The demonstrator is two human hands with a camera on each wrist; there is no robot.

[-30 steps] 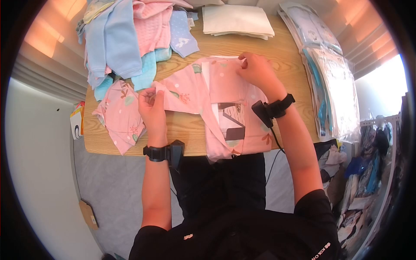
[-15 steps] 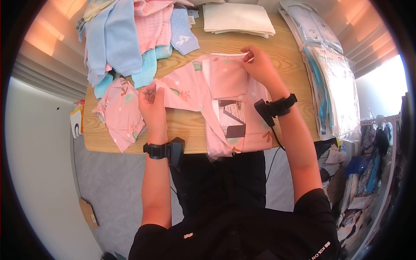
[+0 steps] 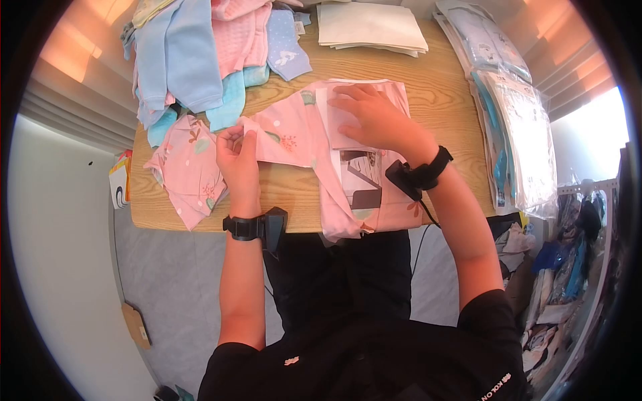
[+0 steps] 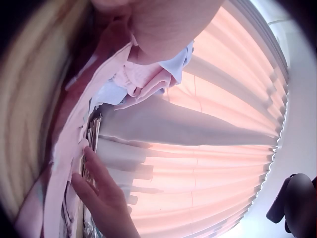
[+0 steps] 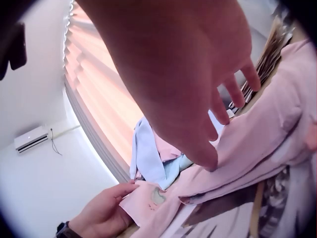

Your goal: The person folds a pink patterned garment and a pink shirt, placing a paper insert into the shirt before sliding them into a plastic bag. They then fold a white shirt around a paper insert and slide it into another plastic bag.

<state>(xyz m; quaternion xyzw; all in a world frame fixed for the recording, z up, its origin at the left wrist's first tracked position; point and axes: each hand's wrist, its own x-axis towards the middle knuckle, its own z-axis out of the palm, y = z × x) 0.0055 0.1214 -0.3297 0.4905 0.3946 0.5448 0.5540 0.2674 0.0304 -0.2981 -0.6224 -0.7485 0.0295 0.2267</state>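
A pink printed garment (image 3: 284,134) lies on the table, partly folded over a white card with a dark printed picture (image 3: 361,180). My left hand (image 3: 235,154) pinches the end of its sleeve, which stretches out to the left. In the right wrist view that sleeve end (image 5: 143,203) sits between the left thumb and fingers. My right hand (image 3: 378,119) has its fingers spread over the folded upper part of the garment, fingertips at the cloth. Left of the left hand lies a second pink printed piece (image 3: 187,170), bunched up.
A heap of baby clothes, with blue trousers (image 3: 190,60) on top, fills the far left of the wooden table (image 3: 435,80). White sheets (image 3: 371,28) lie stacked at the back. Plastic-bagged garments (image 3: 515,140) line the right edge.
My right hand has let go of the garment's far right edge and moved left, its fingers now spread over the folded part. The left hand keeps its pinch on the sleeve.
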